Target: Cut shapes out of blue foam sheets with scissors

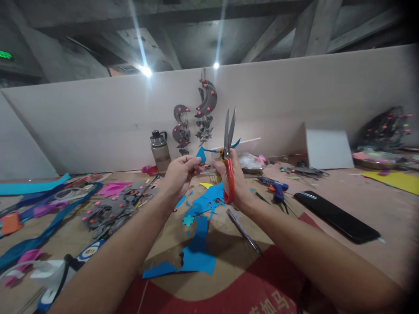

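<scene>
My left hand (183, 172) pinches a small blue felt-like piece (200, 155) between thumb and fingers. My right hand (238, 181) is closed around red-handled scissors (228, 174), whose blades point up and stand slightly apart. A thin blue strip (236, 143) shows just behind the blades; whether the right fingers also grip it I cannot tell. Below the hands, cut blue sheets (196, 257) and scraps lie on the cardboard, with a small light-blue flower shape (188, 220) among them. A pen (244, 231) rests under my right forearm.
A black phone (337, 216) and a blue glue gun (278, 189) lie to the right. A water bottle (160, 151) stands by the white partition, near hanging grey moon ornaments (207, 98). Grey pieces with pink dots (109, 211) and coloured strips crowd the left.
</scene>
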`<state>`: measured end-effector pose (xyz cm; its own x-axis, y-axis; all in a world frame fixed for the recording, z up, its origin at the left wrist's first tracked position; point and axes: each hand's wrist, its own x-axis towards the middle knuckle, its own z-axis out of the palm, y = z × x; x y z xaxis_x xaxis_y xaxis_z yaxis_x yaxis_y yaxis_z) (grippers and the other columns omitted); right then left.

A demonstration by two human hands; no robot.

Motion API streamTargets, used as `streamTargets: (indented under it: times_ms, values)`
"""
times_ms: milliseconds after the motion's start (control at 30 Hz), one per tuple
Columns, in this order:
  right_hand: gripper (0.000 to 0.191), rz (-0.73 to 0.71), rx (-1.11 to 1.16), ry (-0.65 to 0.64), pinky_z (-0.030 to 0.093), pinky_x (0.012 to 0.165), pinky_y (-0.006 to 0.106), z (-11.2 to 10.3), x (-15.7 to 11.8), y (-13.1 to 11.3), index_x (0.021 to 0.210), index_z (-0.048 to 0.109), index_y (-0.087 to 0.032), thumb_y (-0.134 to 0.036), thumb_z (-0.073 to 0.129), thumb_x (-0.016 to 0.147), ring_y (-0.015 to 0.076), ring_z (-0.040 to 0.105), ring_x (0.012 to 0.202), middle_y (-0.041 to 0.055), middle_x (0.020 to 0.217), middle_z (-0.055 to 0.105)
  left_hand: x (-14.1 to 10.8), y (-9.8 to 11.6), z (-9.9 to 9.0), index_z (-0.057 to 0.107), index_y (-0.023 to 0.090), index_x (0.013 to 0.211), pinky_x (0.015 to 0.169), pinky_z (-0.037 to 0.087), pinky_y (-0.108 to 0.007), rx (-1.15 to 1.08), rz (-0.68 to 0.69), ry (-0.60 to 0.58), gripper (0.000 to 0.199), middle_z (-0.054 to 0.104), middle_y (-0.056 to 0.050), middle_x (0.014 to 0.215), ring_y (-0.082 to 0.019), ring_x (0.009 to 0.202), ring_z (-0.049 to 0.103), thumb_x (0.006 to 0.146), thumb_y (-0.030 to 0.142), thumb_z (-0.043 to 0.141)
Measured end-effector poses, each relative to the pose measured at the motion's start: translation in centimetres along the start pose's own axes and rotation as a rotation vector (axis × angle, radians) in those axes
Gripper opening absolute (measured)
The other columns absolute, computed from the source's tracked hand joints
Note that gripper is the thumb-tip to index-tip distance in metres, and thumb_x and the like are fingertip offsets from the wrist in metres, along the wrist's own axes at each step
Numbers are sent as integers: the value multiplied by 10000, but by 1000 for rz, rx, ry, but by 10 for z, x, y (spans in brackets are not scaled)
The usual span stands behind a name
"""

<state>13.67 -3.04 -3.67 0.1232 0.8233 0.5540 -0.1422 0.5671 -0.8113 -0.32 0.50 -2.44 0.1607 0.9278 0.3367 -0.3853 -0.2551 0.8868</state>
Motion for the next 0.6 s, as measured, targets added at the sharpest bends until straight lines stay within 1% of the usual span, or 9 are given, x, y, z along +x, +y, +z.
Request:
streamTargets:
  times_ms: [67, 133, 200, 300, 433, 533, 600]
  values:
    - [340, -23, -60, -90, 414, 536, 237, -1, -2, -6, 993, 509, -235, -501, 635, 824, 119, 498, 601, -46, 689, 502, 4, 8, -6, 630, 136, 631, 528, 400, -198, -24, 8, 18, 238, 617, -6, 593, -72, 544, 536, 594, 251, 835]
    - [359, 11, -112, -188, 402, 487, 237, -2, -5, -10, 968, 545, -214, -547, 598, 847, 116, 500, 545, -33, 672, 537, 6, 17, -12, 635, 132, 653, 507, 391, -188, -45, 22, 47, 221, 634, -11, 624, -78, 572, 561, 595, 232, 824]
    - [367, 46, -168, -244, 382, 455, 229, -3, -8, -9, 934, 561, -204, -561, 597, 853, 109, 487, 508, -33, 642, 542, 8, 26, -16, 635, 130, 675, 488, 380, -182, -71, 35, 87, 212, 644, -11, 648, -83, 589, 578, 590, 205, 813]
    - [341, 49, -234, -272, 324, 431, 212, -3, -10, -5, 857, 553, -205, -535, 637, 840, 94, 436, 482, -53, 581, 481, 10, 37, -20, 618, 135, 687, 475, 377, -178, -123, 34, 145, 204, 629, 7, 627, -72, 560, 566, 593, 177, 794]
    - [308, 115, -242, -306, 258, 407, 208, -1, -14, 1, 882, 556, -211, -494, 666, 830, 85, 365, 455, -77, 555, 393, 11, 41, -19, 592, 155, 701, 481, 386, -176, -211, 24, 207, 203, 598, 41, 590, -59, 530, 554, 620, 175, 777]
    - [278, 146, -238, -349, 276, 410, 206, 3, -18, 4, 906, 567, -215, -461, 673, 833, 88, 380, 460, -72, 570, 414, 11, 36, -15, 594, 158, 714, 475, 369, -174, -268, 34, 196, 191, 628, 33, 627, -52, 535, 555, 635, 165, 767]
    - [272, 151, -220, -351, 301, 417, 206, 5, -21, 6, 904, 565, -217, -460, 669, 838, 89, 397, 466, -66, 582, 431, 10, 32, -11, 598, 153, 710, 476, 363, -171, -297, 38, 174, 170, 642, 23, 644, -49, 539, 552, 643, 150, 755]
